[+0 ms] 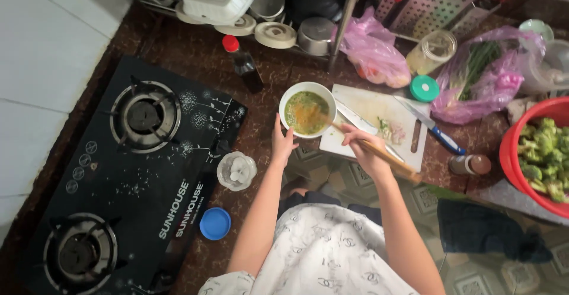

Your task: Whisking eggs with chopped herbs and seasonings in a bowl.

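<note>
I had the left hand [282, 143] cupped on the white bowl [307, 109], at its near-left rim, on the counter [195, 58] betw. gas stove [127, 170] & cutting board [379, 123]. Right hand [365, 151] was closed on chopsticks [370, 147], tips in the egg mix [306, 113]. Bowl looked ceramic, prob. breakable, slick; liquid sloshes, so I'd hold it by the rim/side.

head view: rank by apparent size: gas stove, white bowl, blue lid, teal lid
1. gas stove
2. white bowl, steadied by left hand, chopsticks in right hand
3-4. blue lid and teal lid: look alike, not ranked.
</note>
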